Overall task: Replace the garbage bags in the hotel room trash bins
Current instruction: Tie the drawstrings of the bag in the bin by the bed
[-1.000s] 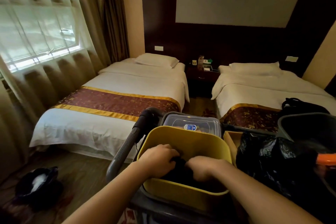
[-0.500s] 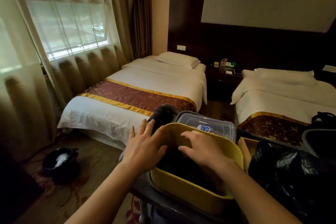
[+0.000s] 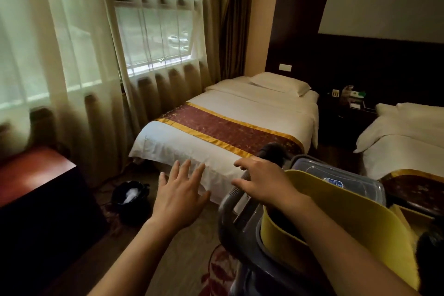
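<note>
A: Head view: the left hand (image 3: 179,196) hangs in the air at six o'clock, fingers spread flat and released, grasping nothing, above the carpet off the foot of the bed (image 3: 230,127).

B: And the right?

A: The right hand (image 3: 265,181) sits at about five o'clock, fingers loosely curled and unclenched over the grey cart handle (image 3: 234,214). I cannot tell whether it touches the handle.

B: Where's the bin?

A: The trash bin (image 3: 131,200) stands on the floor at seven o'clock, lined with a black bag, something white inside, near the bed's foot corner and just beside the dark cabinet (image 3: 45,199).

B: Anything on the cart?

A: A yellow tub (image 3: 355,223) at four o'clock, the right forearm crossing its rim, and a clear lidded box (image 3: 336,176) just behind it. A second bed (image 3: 406,149) lies at three o'clock.
</note>
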